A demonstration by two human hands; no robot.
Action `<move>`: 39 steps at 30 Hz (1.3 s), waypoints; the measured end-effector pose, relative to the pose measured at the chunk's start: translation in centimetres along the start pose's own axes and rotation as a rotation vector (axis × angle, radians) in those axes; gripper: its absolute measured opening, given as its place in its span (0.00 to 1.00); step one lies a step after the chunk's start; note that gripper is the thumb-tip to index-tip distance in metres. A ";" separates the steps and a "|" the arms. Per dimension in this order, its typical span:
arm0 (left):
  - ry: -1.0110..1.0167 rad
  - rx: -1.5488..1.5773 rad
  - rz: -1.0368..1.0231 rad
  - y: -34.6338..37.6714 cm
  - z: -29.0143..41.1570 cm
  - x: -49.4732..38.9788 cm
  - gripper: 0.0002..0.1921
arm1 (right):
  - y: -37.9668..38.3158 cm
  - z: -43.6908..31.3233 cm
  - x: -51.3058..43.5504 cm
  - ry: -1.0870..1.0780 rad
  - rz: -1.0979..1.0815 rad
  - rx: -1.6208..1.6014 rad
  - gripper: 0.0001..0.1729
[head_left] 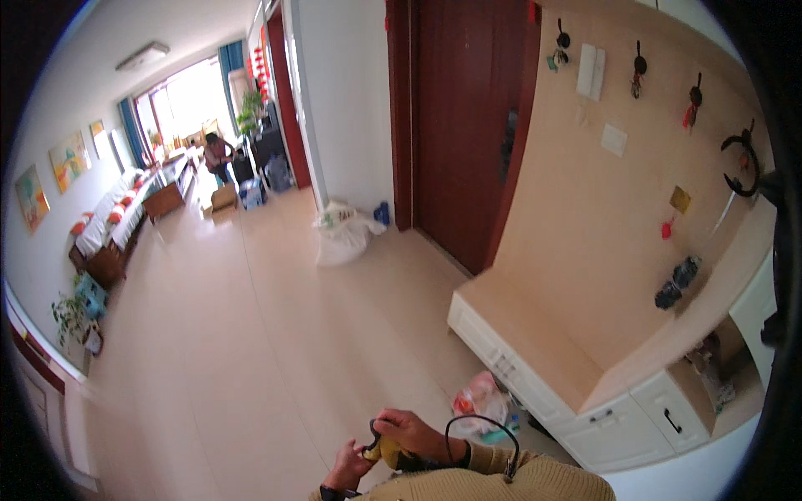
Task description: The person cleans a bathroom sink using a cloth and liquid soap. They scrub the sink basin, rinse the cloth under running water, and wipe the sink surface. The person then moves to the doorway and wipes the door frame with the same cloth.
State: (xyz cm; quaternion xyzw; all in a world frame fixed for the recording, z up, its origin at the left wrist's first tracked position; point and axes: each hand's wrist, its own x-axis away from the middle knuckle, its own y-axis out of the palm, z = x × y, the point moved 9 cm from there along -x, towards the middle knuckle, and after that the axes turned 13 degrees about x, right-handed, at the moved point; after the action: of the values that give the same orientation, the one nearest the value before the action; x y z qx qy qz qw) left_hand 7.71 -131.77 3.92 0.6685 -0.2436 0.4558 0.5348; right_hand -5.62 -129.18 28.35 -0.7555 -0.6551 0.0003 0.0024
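Note:
Both of my hands are close together in front of my body at the bottom of the view. My right hand [410, 432] grips a yellow and black item [390, 452] from above, its fingers curled beside a black curved part. My left hand [352, 466] holds the lower left end of the same item between thumb and fingers. What the item is cannot be made out, as the hands and sleeve partly cover it. A thin black cable [482, 417] arches over my right wrist.
White low cabinets with a wooden bench top [520, 332] stand at right. A pink-and-clear plastic bag [481, 401] lies on the floor beside them. A white sack [341, 241] sits near the dark red door [467, 125]. Far off, a person [219, 153] bends near cardboard boxes [223, 199].

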 end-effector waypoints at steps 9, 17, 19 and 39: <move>0.670 -1.126 -0.846 29.2 9.9 8.1 0.24 | -14.6 -2.2 -13.2 0.037 0.307 0.120 0.15; 1.219 -2.073 -0.199 38.0 21.1 -5.8 0.06 | -22.5 4.6 -23.8 0.159 0.329 0.172 0.14; 1.426 -2.025 -0.068 42.7 25.8 -8.2 0.05 | -23.8 4.6 -27.1 0.156 0.349 0.187 0.13; 1.616 -1.684 -1.375 79.6 23.8 -6.0 0.19 | -38.2 0.7 -46.3 -0.266 0.172 0.414 0.17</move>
State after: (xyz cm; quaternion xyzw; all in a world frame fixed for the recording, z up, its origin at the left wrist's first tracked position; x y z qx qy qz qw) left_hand -51.48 -179.70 37.67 -0.3262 0.3142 0.0742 0.8885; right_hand -49.96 -169.61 27.65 -0.7851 -0.5690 0.2340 0.0707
